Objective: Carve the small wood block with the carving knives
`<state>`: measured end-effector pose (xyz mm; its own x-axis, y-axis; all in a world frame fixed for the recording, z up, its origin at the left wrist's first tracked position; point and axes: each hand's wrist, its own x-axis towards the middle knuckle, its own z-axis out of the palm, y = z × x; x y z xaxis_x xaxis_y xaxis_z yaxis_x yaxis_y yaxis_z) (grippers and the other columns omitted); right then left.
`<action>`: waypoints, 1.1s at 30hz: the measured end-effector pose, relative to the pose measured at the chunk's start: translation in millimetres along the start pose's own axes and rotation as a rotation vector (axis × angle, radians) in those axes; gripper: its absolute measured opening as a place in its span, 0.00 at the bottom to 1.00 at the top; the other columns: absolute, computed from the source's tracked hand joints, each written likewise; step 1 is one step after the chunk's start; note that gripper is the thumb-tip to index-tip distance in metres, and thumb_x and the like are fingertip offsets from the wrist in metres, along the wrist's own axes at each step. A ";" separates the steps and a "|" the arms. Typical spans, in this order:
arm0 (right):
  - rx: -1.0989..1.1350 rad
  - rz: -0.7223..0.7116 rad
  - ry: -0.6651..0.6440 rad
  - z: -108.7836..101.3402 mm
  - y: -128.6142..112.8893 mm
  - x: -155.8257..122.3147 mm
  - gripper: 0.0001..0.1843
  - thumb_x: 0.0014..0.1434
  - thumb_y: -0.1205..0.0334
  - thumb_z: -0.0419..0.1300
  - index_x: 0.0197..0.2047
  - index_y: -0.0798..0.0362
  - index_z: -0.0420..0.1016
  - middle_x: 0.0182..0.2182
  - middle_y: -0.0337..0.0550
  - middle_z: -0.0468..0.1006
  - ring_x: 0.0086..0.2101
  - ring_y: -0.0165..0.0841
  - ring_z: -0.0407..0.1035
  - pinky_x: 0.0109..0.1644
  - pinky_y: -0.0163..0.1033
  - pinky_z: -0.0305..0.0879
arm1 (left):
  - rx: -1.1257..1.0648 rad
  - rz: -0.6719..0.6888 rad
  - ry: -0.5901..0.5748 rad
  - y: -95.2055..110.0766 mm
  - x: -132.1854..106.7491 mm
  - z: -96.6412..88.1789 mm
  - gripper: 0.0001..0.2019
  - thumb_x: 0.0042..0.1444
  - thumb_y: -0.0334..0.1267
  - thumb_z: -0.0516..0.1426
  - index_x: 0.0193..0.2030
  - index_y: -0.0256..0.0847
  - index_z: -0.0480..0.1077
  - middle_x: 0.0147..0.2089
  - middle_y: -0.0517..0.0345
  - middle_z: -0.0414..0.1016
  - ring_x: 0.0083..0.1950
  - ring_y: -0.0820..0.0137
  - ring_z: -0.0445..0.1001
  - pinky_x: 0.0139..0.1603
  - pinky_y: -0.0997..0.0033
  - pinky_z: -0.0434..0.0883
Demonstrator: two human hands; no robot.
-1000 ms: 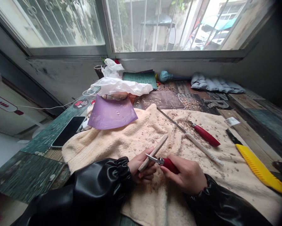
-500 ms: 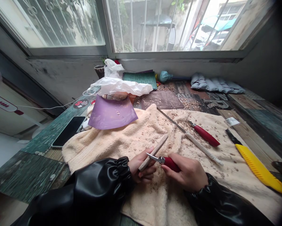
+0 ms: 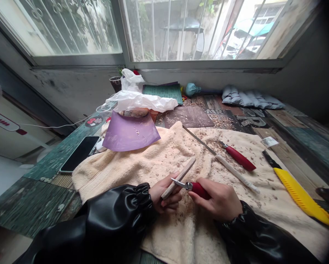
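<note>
I have the left hand [image 3: 166, 193] at the near middle of my view, fingers curled closed around the lower part of a slim, pale, bare wooden stick [image 3: 184, 174]. The stick is raised in front of the body above a cream, fleecy towel [image 3: 120, 168], its long axis running on a diagonal: one end near and left, just past the fingers, the free end pointing far and right.

On the right, I see the right hand [image 3: 218, 200] wrapped snugly about the red handle of a small curved-blade knife [image 3: 190, 186]. Its blade points left and crosses over the stick close to the left fingers; I cannot tell from here whether the edge bites into the wood.

Farther right on the towel lie a second, red-handled knife [image 3: 240, 157], handle toward the near right, and a long thin metal tool with a pale handle [image 3: 218, 157]. At the far right I make out a yellow-and-black tool [image 3: 302, 194]. Brown shavings [image 3: 208, 176] dot the cloth. Over to the left are a curled purple sheet [image 3: 131, 134] and a dark-screened phone [image 3: 80, 154].
</note>
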<state>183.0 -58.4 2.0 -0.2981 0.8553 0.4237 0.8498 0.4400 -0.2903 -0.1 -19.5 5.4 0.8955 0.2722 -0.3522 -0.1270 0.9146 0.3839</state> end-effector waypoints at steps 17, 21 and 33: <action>-0.234 0.264 0.137 -13.0 31.5 9.8 0.25 0.55 0.42 0.43 0.28 0.52 0.70 0.18 0.40 0.70 0.20 0.30 0.64 0.24 0.32 0.53 | -0.003 0.051 -0.095 -0.4 -0.4 -5.7 0.25 0.58 0.51 0.37 0.16 0.38 0.53 0.06 0.64 0.51 0.07 0.80 0.41 0.09 0.81 0.40; -0.269 0.477 0.086 -24.8 52.3 13.1 0.23 0.54 0.43 0.44 0.36 0.52 0.69 0.28 0.44 0.75 0.26 0.34 0.67 0.26 0.34 0.56 | -0.005 0.043 -0.099 0.1 0.3 -5.4 0.25 0.57 0.51 0.37 0.16 0.38 0.54 0.06 0.64 0.52 0.07 0.80 0.42 0.09 0.82 0.41; -0.490 0.810 -0.101 -65.1 112.9 2.8 0.24 0.55 0.48 0.42 0.31 0.57 0.71 0.26 0.52 0.74 0.26 0.38 0.67 0.27 0.39 0.56 | 0.011 0.068 -0.092 -1.0 0.7 -3.7 0.23 0.56 0.51 0.42 0.16 0.38 0.52 0.06 0.65 0.52 0.07 0.80 0.42 0.09 0.82 0.42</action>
<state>306.5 -24.1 26.2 0.4450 0.8795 0.1688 0.8953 -0.4412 -0.0611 -0.9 -19.1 1.5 0.9204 0.3045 -0.2454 -0.1845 0.8913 0.4141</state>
